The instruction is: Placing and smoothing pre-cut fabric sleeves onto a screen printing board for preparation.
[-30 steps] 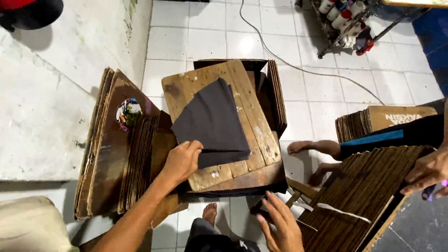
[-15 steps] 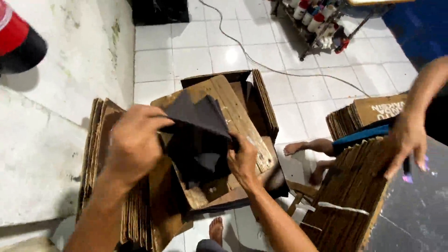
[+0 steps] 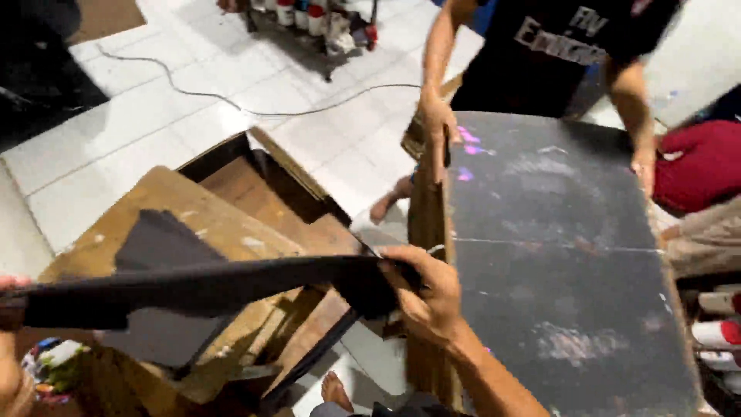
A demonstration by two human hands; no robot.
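Both hands grip a thin black sheet (image 3: 208,286) edge-on: right hand (image 3: 424,297) pinching its right end, left hand (image 3: 9,324) its left, above a paint-flecked wooden board (image 3: 224,228) beside the dark desk (image 3: 563,255).

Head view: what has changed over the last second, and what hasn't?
A black sheet has been lifted off the wooden board, now held between the left hand and the right hand. The camera swung right toward the dark table. Another black sheet stays on the board.
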